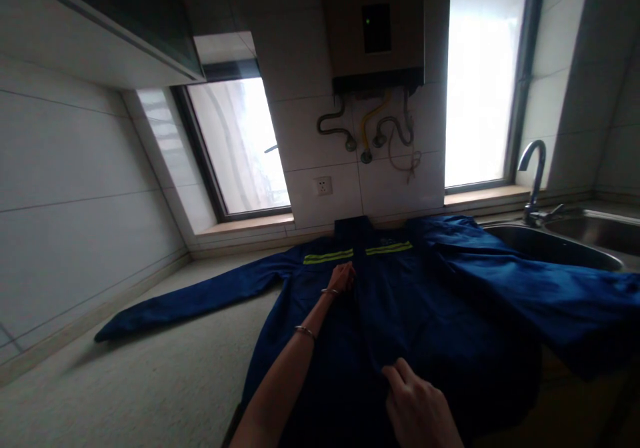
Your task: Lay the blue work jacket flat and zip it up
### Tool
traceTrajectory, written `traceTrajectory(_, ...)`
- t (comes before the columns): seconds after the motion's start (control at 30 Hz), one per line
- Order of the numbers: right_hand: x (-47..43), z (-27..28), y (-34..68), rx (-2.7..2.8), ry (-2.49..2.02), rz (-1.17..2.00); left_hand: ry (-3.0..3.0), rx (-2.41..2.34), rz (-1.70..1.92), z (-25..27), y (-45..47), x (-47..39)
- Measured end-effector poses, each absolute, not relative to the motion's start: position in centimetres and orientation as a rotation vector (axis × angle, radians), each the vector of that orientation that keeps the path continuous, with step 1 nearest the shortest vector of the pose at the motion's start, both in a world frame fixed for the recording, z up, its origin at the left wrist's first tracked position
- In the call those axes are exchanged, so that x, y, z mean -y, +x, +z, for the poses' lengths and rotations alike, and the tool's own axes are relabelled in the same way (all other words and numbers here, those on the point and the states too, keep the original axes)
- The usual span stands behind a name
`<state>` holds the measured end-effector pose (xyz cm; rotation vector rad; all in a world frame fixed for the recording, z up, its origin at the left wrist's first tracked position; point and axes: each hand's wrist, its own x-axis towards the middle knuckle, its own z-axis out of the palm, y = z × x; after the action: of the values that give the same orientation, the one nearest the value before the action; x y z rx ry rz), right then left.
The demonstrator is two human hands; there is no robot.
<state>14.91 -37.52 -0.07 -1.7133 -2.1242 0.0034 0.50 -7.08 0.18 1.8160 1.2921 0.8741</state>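
A dark blue work jacket (430, 301) with yellow-green reflective stripes (327, 257) lies spread front-up on the countertop (150, 381). Its left sleeve (190, 301) stretches out flat to the left; the other sleeve (540, 288) drapes right, over the sink's edge. My left hand (341, 278), with bracelets on the wrist and forearm, rests on the jacket's front opening just below the stripes. My right hand (417, 405) presses on the fabric lower down along the same front edge, its fingers pinching the cloth.
A steel sink (570, 248) with a curved tap (534, 175) sits at the right. A wall heater (377, 28) with hoses hangs above a socket (323, 185). Two windows flank it. A tiled wall runs along the left.
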Motion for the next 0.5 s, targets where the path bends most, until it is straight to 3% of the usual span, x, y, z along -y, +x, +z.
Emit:
traceTrajectory(0.2, 38.1, -0.6, 19.3, 1.838, -1.651, 0.219, 1.817, -1.259, 0.868, 0.0, 0.5, 6.8)
traceTrajectory(0.5, 38.1, -6.1, 23.4, 1.323, -1.462, 0.525, 2.172, -1.258, 0.948, 0.3, 0.9, 7.6)
